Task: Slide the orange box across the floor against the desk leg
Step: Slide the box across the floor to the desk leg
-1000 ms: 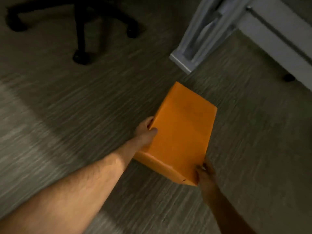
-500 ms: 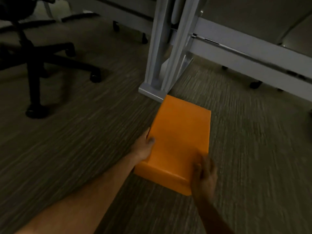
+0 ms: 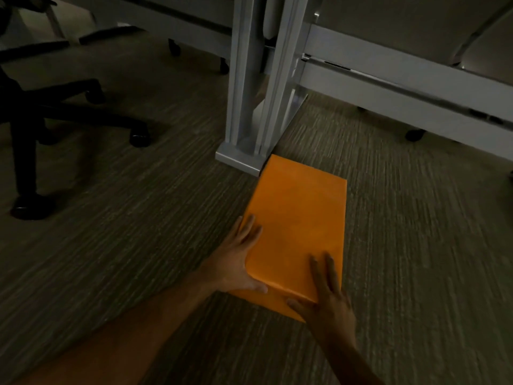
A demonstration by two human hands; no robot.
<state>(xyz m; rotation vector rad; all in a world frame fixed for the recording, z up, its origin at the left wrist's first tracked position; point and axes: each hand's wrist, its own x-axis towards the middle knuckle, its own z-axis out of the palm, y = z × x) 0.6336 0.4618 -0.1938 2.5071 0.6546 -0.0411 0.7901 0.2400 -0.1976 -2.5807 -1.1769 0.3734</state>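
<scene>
The orange box (image 3: 299,215) lies flat on the carpet, and its far left corner touches the foot of the grey desk leg (image 3: 243,87). My left hand (image 3: 236,262) rests against the box's near left corner, fingers spread along the left side and thumb on the near edge. My right hand (image 3: 326,294) lies flat on the near right corner, fingers straight on the top face and thumb on the near face. Neither hand is curled around the box.
A black office chair base (image 3: 69,118) with castors stands at the left. A grey desk rail (image 3: 402,90) runs to the right from the leg, with small castors (image 3: 415,134) under it. Striped carpet (image 3: 138,232) surrounds the box.
The box has slid forward until its far corner meets the desk leg's foot. Both hands have flattened from a grip on its sides to spread fingers at its near corners.
</scene>
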